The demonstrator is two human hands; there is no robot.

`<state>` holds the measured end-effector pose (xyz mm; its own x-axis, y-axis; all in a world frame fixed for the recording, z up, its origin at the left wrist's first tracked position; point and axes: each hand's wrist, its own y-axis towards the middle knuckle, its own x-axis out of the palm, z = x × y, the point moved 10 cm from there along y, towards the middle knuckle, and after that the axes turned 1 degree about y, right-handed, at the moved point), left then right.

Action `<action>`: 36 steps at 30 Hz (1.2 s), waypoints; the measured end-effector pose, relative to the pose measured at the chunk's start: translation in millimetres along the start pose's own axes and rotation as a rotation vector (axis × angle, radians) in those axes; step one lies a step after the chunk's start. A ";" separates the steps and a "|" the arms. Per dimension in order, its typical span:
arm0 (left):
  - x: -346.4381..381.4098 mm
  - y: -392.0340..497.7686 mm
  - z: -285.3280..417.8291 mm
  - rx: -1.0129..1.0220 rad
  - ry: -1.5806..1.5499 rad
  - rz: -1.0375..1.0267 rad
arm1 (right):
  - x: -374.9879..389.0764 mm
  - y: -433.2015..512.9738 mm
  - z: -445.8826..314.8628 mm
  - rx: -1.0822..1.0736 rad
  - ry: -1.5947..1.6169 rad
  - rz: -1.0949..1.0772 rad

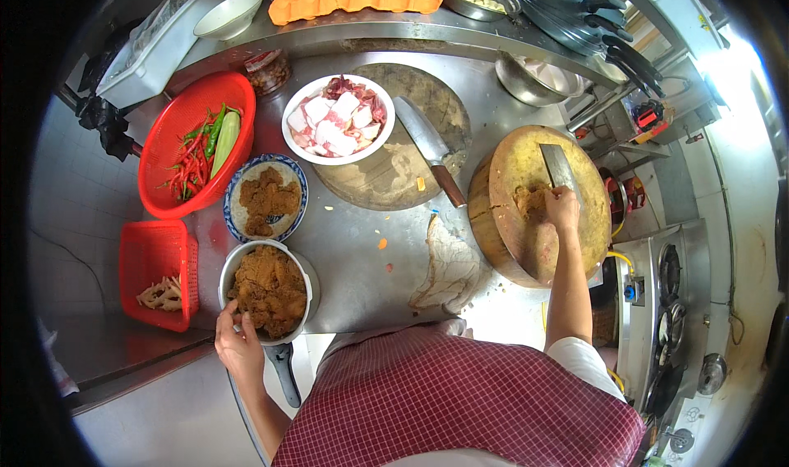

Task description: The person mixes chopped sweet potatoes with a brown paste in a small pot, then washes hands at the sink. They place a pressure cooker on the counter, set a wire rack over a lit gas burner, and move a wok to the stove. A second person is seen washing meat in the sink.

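My left hand (237, 342) is at the near rim of a metal pot (313, 285) with a dark handle. Its fingertips touch the brown crumbly coated food (269, 285) inside; whether they grip a piece cannot be told. Just behind the pot, a blue-rimmed plate (300, 180) holds more of this food. On the right, my right hand (563, 208) closes around the handle end of a cleaver (556, 162), whose blade points away over a thick round wooden chopping block (542, 251). A small heap of brown food (530, 201) lies beside that hand on the block.
A white bowl of cut raw meat (338, 119) and a large knife (422, 128) rest on a round board (431, 85). Red baskets (237, 116) with peppers and chicken feet stand left. A crumpled cloth (450, 263) lies near the front edge. A metal shelf (370, 31) spans the back.
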<state>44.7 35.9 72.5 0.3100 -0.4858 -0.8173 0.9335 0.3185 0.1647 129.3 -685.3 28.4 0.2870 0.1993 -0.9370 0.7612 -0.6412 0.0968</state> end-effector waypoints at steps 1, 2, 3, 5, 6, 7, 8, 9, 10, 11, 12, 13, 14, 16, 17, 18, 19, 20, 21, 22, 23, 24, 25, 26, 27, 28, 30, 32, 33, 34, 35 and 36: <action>1.3 -0.7 3.4 0.003 -0.021 0.000 | 0.6 0.2 3.5 0.029 -0.014 0.013; 1.8 -1.0 9.7 0.031 -0.073 0.005 | 0.7 1.0 5.9 0.032 -0.007 0.031; 2.7 -0.9 10.7 0.012 -0.032 0.001 | 0.8 2.5 9.6 0.040 -0.003 0.054; 3.9 -1.1 16.2 0.006 -0.040 0.004 | 20.3 9.0 27.5 0.142 0.198 -0.068; 4.5 -1.9 16.6 -0.011 -0.068 -0.003 | 22.5 13.8 29.3 0.111 0.212 -0.055; 4.5 -1.2 18.7 -0.004 -0.097 0.017 | 28.6 19.3 29.5 0.092 0.241 -0.059; 2.2 -1.4 27.2 0.074 -0.042 0.043 | 32.0 25.1 30.4 0.078 0.345 -0.082; -1.2 -2.4 31.8 0.124 0.014 0.068 | 42.8 27.7 27.5 0.075 0.466 -0.135; -1.5 -3.4 29.8 0.112 0.013 0.061 | 50.9 29.8 31.0 0.133 0.461 -0.219; -2.5 -4.3 27.4 0.098 -0.018 0.060 | 60.2 27.2 26.7 0.170 0.691 -0.262; -3.2 -6.0 20.9 0.047 -0.021 0.058 | 53.9 28.6 21.0 0.125 0.641 -0.267; -3.8 -8.0 15.3 0.007 -0.078 0.060 | 41.9 27.7 16.4 0.102 0.596 -0.145; -6.8 -11.0 10.9 -0.016 -0.056 0.069 | 32.4 24.3 6.7 0.059 0.546 -0.125; -11.5 -18.8 0.5 -0.079 -0.109 0.078 | 12.3 10.4 -38.3 -0.170 0.562 -0.093; -13.8 -21.5 -1.3 -0.070 -0.084 0.089 | 2.6 1.1 -56.0 -0.203 0.578 -0.128; -17.7 -24.6 -2.5 -0.055 -0.075 0.111 | -8.6 -11.3 -80.9 -0.289 0.573 -0.134; -21.5 -27.5 -4.2 -0.038 -0.081 0.132 | -18.2 -25.0 -104.1 -0.334 0.586 -0.152; -20.7 -31.5 -12.4 -0.089 -0.133 0.117 | -26.2 -41.2 -129.1 -0.381 0.600 -0.168; -21.3 -33.5 -17.4 -0.102 -0.101 0.112 | -31.4 -58.6 -155.3 -0.415 0.669 -0.203; -23.5 -36.0 -20.4 -0.097 -0.075 0.123 | -36.2 -76.7 -181.8 -0.448 0.739 -0.237; -25.2 -38.2 -23.5 -0.091 -0.066 0.132 | -39.7 -94.6 -204.2 -0.443 0.822 -0.280; -26.2 -41.6 -28.2 -0.110 -0.072 0.133 | -43.3 -117.1 -232.4 -0.524 0.827 -0.352; -27.4 -44.6 -31.9 -0.120 -0.076 0.134 | -44.5 -139.2 -256.6 -0.570 0.856 -0.423; -28.3 -47.4 -34.9 -0.127 -0.082 0.134 | -40.3 -162.8 -281.3 -0.610 0.929 -0.499; -29.3 -50.4 -37.1 -0.132 -0.089 0.132 | -35.9 -185.4 -304.6 -0.646 1.001 -0.575; -31.9 -53.6 -38.1 -0.130 -0.093 0.146 | -31.3 -208.2 -327.7 -0.710 1.028 -0.627; -33.4 -61.0 -41.9 -0.155 -0.107 0.140 | -15.3 -253.3 -366.9 -0.801 1.048 -0.749; -35.1 -68.4 -43.6 -0.159 -0.118 0.143 | 3.4 -297.8 -399.4 -0.921 0.992 -0.843; -36.4 -72.2 -43.8 -0.152 -0.123 0.152 | 12.2 -319.1 -412.7 -1.003 0.930 -0.862; -37.4 -76.2 -44.1 -0.145 -0.127 0.161 | 21.6 -340.9 -422.2 -1.053 0.916 -0.926; -38.1 -79.9 -45.2 -0.142 -0.139 0.170 | 33.3 -358.2 -429.4 -1.081 0.868 -0.983; -37.4 -83.8 -48.0 -0.158 -0.139 0.166 | 41.0 -372.5 -435.9 -1.140 0.844 -1.033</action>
<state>-53.8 66.5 62.7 0.4887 -0.5194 -0.7010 0.8313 0.5210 0.1936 111.1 -115.3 100.2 -0.6192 0.6863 -0.3815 0.6952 0.7050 0.1399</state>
